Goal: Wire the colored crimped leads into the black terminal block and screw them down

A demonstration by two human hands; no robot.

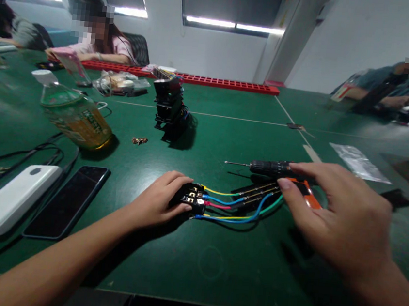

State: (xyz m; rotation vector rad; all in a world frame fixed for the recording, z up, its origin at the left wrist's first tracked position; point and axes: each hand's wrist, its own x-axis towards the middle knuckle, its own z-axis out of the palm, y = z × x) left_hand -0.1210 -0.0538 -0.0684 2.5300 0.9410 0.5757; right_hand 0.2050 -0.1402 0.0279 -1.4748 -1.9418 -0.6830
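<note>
My left hand (167, 193) is wrapped over one end of a black terminal block (196, 201) with brass-coloured contacts, low over the green table. Yellow, blue and red wires (221, 206) run from it to a black part with gold lines (259, 193). My right hand (339, 221) curls around the orange and black electric screwdriver (270, 168), thumb and index finger at its front. Its thin bit points left, just behind the wires. The palm hides most of the tool, as well as the other fingers. The right thumb tip overlaps the far end of the black part.
A white power bank (13, 198), a phone (68, 202), cables and a tea bottle (78, 120) are on the left. Small brass screws (139, 141) and stacked black parts (169, 105) stand further back. A plastic bag (359, 162) lies right. People sit across the table.
</note>
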